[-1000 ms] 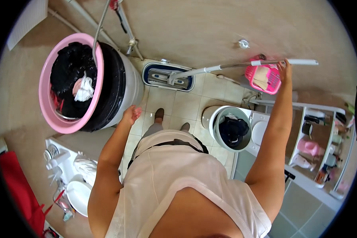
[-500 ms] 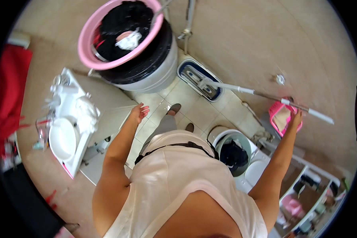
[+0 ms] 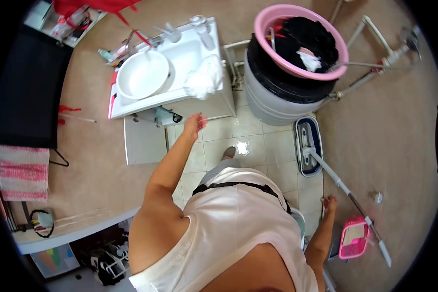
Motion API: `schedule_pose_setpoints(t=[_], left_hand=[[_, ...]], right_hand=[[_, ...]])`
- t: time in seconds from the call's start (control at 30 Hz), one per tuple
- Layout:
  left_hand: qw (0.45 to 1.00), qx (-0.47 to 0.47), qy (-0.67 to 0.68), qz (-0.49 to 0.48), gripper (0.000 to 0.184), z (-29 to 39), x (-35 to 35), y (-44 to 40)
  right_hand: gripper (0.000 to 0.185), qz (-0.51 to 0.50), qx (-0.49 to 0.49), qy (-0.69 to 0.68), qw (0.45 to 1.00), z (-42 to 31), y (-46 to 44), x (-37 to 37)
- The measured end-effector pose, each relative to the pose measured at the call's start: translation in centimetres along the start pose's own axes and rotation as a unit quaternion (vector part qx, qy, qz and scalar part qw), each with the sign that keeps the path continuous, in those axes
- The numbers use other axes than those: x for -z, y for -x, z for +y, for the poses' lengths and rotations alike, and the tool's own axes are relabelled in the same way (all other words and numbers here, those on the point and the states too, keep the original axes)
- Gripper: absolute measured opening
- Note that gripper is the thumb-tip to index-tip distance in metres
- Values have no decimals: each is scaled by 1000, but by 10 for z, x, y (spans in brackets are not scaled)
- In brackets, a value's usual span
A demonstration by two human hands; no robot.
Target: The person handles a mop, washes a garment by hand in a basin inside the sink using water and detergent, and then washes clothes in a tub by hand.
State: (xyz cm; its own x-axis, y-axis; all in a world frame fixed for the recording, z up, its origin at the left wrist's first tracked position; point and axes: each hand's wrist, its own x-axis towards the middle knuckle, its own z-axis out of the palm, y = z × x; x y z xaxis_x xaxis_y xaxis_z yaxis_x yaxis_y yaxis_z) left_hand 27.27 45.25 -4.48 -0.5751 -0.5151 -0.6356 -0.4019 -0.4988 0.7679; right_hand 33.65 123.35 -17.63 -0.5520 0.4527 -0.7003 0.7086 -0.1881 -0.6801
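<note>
My left hand (image 3: 195,125) is raised in front of the sink cabinet (image 3: 204,107), its fingers apart and nothing in it. Low at the right, my right hand (image 3: 329,203) hangs with its fingers loosely spread, clear of the mop handle (image 3: 348,191). The mop's head rests in a blue and white bucket (image 3: 318,160) on the floor, and its pole leans past a pink basket (image 3: 354,238). A white basin (image 3: 143,75) and a white cloth (image 3: 204,78) lie on the sink.
A pink tub (image 3: 263,24) of dark clothes sits on a large barrel (image 3: 267,97) with a black lid. The cabinet door (image 3: 143,141) hangs open. Pipes (image 3: 359,80) run along the right wall. A striped towel (image 3: 23,173) hangs at the left.
The view has turned left, bringing the sink to the front. My right hand has let go of the mop pole and dropped lower. The mop still leans in its bucket.
</note>
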Motion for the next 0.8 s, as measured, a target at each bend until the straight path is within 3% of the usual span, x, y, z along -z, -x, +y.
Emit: schedule_pose_setpoints(t=[0.13,0.3,0.4,0.5,0.6,0.63,0.73,0.8], left_hand=[[983,-131,79,103,14,62,78,-31],[918,-265,87,282,12,137,199,-101],[834,-327,-128,426,36,181,273,-162],[785,-341,-226,466,51,216,328,-214],[806,-271,-266,455,63,242,362,-252],[822,-240,-282,432,71,252,367,-258],[848,-241,-285,377,71,264,380,-278],[879,-221,-240,346,54,268,386,-285]], right_hand=[[34,-104,9,73,992,-33,50,-134],[38,-331,199,178,905,-93,147,-341],[39,-440,243,181,845,-142,266,-483],[38,-566,251,182,764,-157,357,-615],[38,-633,243,221,701,-140,410,-733],[38,-638,205,240,702,-133,421,-769],[58,-585,91,226,774,-93,425,-862],[71,-515,22,228,826,-72,419,-909]])
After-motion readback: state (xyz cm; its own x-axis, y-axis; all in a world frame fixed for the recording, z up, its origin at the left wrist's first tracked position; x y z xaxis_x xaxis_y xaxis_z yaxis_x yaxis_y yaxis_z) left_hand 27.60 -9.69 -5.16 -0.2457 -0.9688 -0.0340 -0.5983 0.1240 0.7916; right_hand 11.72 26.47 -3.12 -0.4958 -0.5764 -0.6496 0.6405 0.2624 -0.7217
